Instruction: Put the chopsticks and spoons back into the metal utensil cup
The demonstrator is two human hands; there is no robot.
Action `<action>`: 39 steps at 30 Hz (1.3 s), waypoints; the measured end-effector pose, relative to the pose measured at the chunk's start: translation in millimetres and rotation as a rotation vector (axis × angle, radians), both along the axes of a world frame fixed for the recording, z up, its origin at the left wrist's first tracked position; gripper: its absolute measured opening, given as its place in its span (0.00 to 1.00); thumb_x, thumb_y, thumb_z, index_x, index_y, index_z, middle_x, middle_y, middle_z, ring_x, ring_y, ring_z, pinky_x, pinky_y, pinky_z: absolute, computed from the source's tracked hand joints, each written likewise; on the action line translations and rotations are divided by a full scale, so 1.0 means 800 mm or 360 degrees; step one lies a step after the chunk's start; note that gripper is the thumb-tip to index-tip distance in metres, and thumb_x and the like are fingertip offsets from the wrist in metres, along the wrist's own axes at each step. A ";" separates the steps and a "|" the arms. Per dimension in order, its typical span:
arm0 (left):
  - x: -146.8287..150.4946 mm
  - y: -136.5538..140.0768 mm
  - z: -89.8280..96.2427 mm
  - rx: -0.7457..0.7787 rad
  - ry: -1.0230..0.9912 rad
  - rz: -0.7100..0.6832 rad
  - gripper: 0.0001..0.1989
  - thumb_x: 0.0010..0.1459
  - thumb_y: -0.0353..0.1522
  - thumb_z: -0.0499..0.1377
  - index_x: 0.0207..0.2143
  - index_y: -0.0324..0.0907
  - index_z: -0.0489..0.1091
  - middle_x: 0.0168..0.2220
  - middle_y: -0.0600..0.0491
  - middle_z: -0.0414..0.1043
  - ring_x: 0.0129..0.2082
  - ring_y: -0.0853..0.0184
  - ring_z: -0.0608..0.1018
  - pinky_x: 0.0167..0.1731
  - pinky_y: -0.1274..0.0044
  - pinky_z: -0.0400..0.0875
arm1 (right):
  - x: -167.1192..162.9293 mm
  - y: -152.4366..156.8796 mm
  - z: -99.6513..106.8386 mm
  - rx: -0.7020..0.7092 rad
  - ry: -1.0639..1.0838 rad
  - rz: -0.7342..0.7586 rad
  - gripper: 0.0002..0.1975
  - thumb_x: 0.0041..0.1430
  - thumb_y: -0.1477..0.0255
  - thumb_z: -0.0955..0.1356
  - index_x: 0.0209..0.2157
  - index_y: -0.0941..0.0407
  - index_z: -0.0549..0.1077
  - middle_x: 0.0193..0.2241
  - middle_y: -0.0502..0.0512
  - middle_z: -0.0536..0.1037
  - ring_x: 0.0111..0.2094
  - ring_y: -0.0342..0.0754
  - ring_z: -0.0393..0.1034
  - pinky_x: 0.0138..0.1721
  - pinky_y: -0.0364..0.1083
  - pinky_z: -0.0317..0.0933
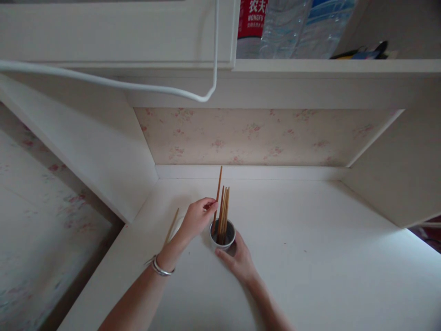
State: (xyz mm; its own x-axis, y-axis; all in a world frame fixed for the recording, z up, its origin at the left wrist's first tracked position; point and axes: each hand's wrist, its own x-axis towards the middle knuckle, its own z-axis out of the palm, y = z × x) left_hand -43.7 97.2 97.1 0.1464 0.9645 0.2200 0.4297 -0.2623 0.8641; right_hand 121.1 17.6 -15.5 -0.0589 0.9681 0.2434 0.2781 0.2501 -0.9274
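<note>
A round metal-looking cup (223,247) stands on the white desk with several wooden chopsticks (224,214) upright in it. My right hand (237,259) wraps round the cup's near right side. In the pinched fingers of my left hand (199,215) is one chopstick (219,184), its lower end inside the cup and its upper end above the others. To the left, partly hidden behind my left wrist, another chopstick (171,226) slants beside a white round object (177,227) that my hand mostly covers.
The white desk (303,276) has side panels left and right and a floral back wall (255,135). Overhead, a shelf (327,65) holds plastic water bottles (285,27). A white cable (138,85) hangs across the upper left, in front of a cabinet door (113,34).
</note>
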 end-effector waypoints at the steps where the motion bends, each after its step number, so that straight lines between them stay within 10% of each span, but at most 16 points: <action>1: 0.001 -0.003 -0.008 -0.0007 0.0034 0.0002 0.12 0.59 0.40 0.57 0.36 0.42 0.76 0.34 0.52 0.79 0.34 0.65 0.78 0.37 0.76 0.70 | 0.000 0.000 -0.001 -0.0003 -0.0008 -0.0003 0.34 0.50 0.65 0.74 0.59 0.51 0.63 0.55 0.58 0.71 0.56 0.58 0.66 0.57 0.58 0.59; 8: 0.001 -0.017 -0.056 0.0027 0.0117 0.0002 0.13 0.59 0.39 0.56 0.36 0.43 0.78 0.36 0.50 0.77 0.34 0.65 0.77 0.37 0.76 0.70 | 0.002 0.002 -0.004 -0.0025 -0.0035 0.0008 0.35 0.51 0.66 0.74 0.59 0.52 0.62 0.56 0.58 0.71 0.57 0.58 0.65 0.58 0.57 0.58; 26: 0.001 -0.029 -0.057 0.0034 0.0212 -0.0099 0.13 0.61 0.35 0.55 0.43 0.41 0.76 0.41 0.49 0.76 0.38 0.65 0.77 0.43 0.73 0.70 | 0.002 0.003 -0.010 -0.0016 -0.0016 0.0023 0.36 0.50 0.68 0.74 0.60 0.51 0.61 0.57 0.58 0.70 0.57 0.57 0.64 0.58 0.57 0.58; 39: 0.009 -0.071 -0.125 -0.0420 -0.1045 -0.0531 0.49 0.39 0.36 0.73 0.62 0.42 0.56 0.58 0.42 0.65 0.59 0.50 0.67 0.60 0.62 0.59 | -0.002 0.000 -0.006 0.0069 0.0033 0.0100 0.33 0.54 0.64 0.72 0.60 0.55 0.61 0.56 0.63 0.70 0.56 0.58 0.66 0.57 0.57 0.61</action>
